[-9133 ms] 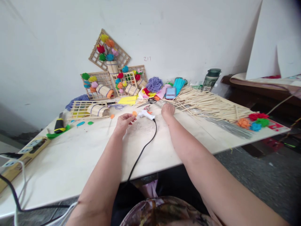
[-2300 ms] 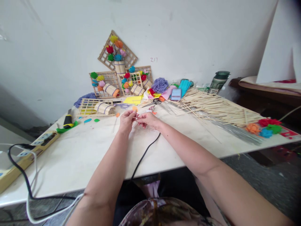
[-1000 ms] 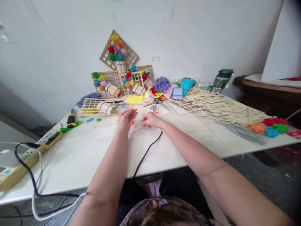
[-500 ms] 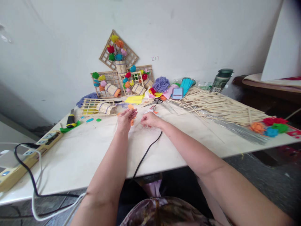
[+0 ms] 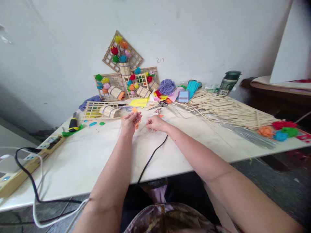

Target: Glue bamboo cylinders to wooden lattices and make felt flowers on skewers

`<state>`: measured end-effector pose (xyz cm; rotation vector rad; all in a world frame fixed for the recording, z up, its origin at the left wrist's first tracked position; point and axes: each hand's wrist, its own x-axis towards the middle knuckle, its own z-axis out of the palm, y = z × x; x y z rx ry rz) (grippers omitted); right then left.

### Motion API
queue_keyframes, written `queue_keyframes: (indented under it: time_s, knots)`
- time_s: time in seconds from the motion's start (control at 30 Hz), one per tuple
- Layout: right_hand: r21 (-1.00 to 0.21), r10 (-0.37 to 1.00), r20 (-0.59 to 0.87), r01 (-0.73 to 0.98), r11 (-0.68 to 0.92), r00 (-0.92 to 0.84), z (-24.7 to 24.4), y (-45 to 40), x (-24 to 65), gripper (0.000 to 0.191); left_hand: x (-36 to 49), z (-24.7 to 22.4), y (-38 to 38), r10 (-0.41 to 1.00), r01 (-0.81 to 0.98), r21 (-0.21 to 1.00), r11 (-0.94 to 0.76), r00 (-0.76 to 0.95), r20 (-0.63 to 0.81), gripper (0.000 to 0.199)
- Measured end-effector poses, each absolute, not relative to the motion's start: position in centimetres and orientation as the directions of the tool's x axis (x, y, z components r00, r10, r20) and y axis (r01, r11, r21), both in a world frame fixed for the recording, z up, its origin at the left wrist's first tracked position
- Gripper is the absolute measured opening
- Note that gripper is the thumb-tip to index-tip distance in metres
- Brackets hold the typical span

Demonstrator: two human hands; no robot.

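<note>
My left hand (image 5: 130, 123) is raised over the middle of the table, fingers pinched together; what lies between them is hidden. Small orange pieces (image 5: 136, 126) show close around it, and I cannot tell whether it holds one. Just to its right, my right hand (image 5: 155, 123) is closed with thumb against fingers, a small gap apart from the left. Whatever it grips is too small to make out. Beside the right wrist, a black cord (image 5: 153, 155) runs to the table's front edge. A white and orange item (image 5: 157, 113), partly covered, lies behind the right hand.
Bamboo lattices with colourful flowers (image 5: 122, 51) lean at the back. Thin wooden sticks (image 5: 225, 108) and silver wires (image 5: 247, 134) spread along the right. Purple yarn (image 5: 166, 86) and a bottle (image 5: 228, 83) stand behind. At left are a utility knife (image 5: 73, 124) and a power strip (image 5: 52, 142).
</note>
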<state>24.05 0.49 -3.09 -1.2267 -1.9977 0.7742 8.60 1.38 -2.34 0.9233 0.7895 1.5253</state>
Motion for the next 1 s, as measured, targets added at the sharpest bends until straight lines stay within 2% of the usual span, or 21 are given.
queue_keyframes:
  time_s: [0.17,0.27,0.37,0.5,0.67,1.0]
  knots:
    - [-0.800,0.918,0.148,0.502,0.329,-0.367,-2.5,0.1,24.3,0.007,8.7,-2.2,1.3,0.989,-0.499,0.855,-0.144,-0.051,0.138,0.022]
    - [-0.822,0.915,0.133,0.474,0.317,-0.382,-1.7,-0.3,24.5,0.019,8.7,-2.1,1.2,0.990,-0.514,0.847,-0.134,-0.038,0.133,0.020]
    - [-0.847,0.937,0.166,0.442,0.295,-0.306,-1.1,-0.5,24.7,0.029,8.8,-2.0,1.1,0.993,-0.515,0.851,-0.100,-0.004,0.114,0.018]
    - [-0.901,0.953,0.233,0.325,0.287,-0.195,-1.0,-0.1,24.9,0.026,8.9,-2.2,1.1,0.986,-0.474,0.880,-0.035,0.125,0.107,0.019]
    - [-0.950,0.949,0.247,0.143,0.277,-0.197,-1.0,0.1,25.1,0.028,8.9,-2.6,1.0,0.944,-0.382,0.924,0.027,0.315,0.102,0.024]
    - [-0.961,0.951,0.276,-0.006,0.278,-0.138,-1.2,0.3,24.6,0.022,9.4,-2.9,0.9,0.920,-0.281,0.960,0.023,0.382,0.089,0.020]
